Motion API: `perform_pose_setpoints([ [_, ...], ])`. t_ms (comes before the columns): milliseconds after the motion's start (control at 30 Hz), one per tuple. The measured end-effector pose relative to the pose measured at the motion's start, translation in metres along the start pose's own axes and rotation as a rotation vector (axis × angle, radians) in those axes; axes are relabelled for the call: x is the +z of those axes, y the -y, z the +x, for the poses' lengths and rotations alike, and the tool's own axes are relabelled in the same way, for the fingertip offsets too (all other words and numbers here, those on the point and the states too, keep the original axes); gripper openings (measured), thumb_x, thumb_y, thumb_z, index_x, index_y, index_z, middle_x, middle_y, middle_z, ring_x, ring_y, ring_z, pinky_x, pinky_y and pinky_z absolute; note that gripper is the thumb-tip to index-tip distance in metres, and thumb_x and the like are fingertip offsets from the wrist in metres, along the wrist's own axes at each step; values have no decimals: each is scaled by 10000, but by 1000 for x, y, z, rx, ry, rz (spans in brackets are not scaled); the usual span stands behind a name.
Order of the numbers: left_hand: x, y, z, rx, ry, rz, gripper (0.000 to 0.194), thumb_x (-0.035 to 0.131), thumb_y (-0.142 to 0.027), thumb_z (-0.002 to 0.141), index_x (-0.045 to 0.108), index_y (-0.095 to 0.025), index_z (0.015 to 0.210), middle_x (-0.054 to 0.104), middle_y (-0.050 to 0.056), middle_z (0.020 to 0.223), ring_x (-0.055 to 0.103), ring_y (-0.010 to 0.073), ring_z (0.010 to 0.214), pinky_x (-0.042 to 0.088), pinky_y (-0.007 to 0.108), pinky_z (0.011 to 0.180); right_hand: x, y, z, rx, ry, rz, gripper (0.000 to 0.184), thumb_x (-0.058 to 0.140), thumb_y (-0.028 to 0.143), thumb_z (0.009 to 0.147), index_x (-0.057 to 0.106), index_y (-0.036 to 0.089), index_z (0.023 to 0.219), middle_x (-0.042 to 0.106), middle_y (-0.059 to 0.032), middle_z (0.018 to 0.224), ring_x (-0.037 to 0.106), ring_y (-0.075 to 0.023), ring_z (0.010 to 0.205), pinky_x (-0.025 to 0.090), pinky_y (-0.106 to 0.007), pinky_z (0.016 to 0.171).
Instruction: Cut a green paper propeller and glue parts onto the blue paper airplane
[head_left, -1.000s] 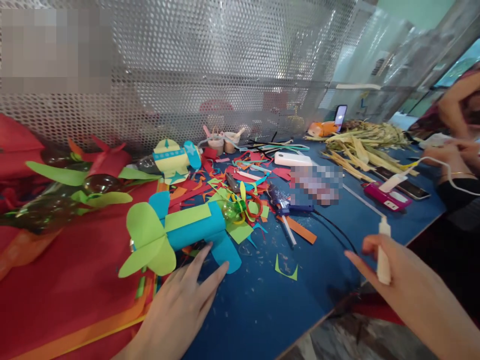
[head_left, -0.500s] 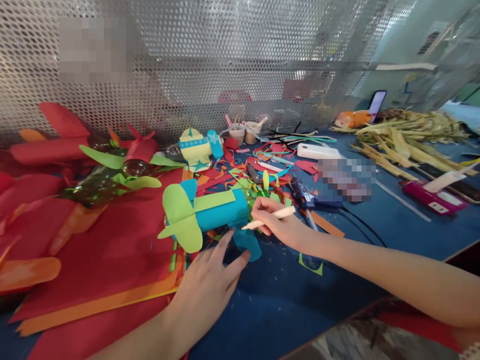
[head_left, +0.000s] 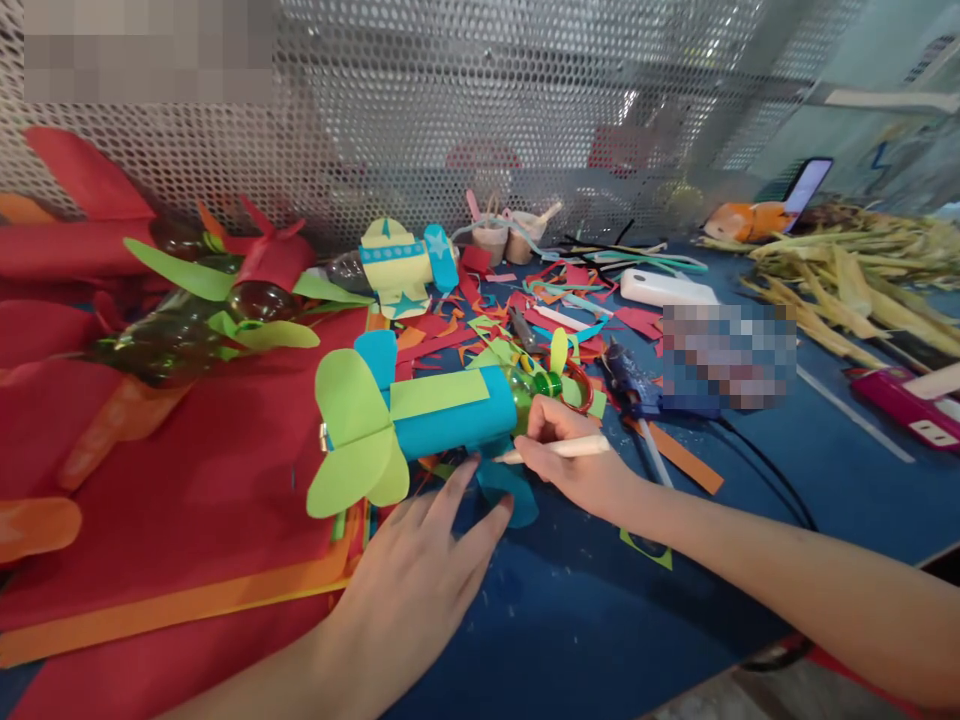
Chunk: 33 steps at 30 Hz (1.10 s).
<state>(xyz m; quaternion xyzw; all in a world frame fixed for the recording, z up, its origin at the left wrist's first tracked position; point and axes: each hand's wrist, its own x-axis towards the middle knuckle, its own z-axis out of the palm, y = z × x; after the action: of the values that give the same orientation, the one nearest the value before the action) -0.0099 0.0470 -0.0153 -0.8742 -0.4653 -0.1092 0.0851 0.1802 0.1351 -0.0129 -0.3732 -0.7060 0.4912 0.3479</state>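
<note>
A toy plane [head_left: 454, 425] made from a green bottle wrapped in blue paper lies in the middle, with a lime-green paper tail at its left end. My right hand [head_left: 570, 460] grips a white marker pen [head_left: 576, 447], its tip at the plane's near blue wing [head_left: 508, 492]. Flat and with fingers spread, my left hand [head_left: 427, 560] rests its fingertips on that same wing. The bottle's green cap [head_left: 547, 383] is just beyond my right hand.
Red paper sheets [head_left: 225, 480] and other bottle planes lie to the left. A cream-and-blue plane [head_left: 394, 268], paper scraps and two small cups [head_left: 525, 237] sit at the back. On the right are a blue glue gun [head_left: 634, 385], a white power bank-like object [head_left: 667, 288] and dried husks [head_left: 862, 270].
The view has shifted, so things at the right sit farther right. The marker tip has moved slightly along the blue wing; my left hand stays on it.
</note>
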Motion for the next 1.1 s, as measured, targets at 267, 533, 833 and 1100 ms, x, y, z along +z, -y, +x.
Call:
perform_pose_setpoints([
  [267,-2,-1,2,4,-26,-15,374,310,-193,934,593,-258,1170,538,178,1246,652,243,852,559,422,685,-1,0,-2,-1,34,-6,249,539,291,872,363,217,713,399,73,598,384,-79,491,303,-205,470],
  [533,-1,0,3,9,-27,-26,373,318,-188,931,581,-250,1188,530,184,1255,653,246,866,562,420,683,-2,1,-2,-30,26,-50,250,536,286,874,359,216,714,385,74,605,369,-76,494,300,-203,472],
  [833,0,1,0,-2,-30,-45,367,335,-193,928,575,-260,1199,522,176,1267,648,255,875,557,431,694,-2,-1,-2,-47,14,-83,239,528,270,876,357,217,717,371,76,599,343,-77,499,282,-204,467],
  [1100,-1,0,1,9,-39,-29,363,332,-188,930,576,-251,1192,526,186,1254,648,253,878,560,429,687,-2,1,-2,-71,-4,-116,238,524,242,871,350,216,711,357,78,605,319,-77,504,273,-205,466],
])
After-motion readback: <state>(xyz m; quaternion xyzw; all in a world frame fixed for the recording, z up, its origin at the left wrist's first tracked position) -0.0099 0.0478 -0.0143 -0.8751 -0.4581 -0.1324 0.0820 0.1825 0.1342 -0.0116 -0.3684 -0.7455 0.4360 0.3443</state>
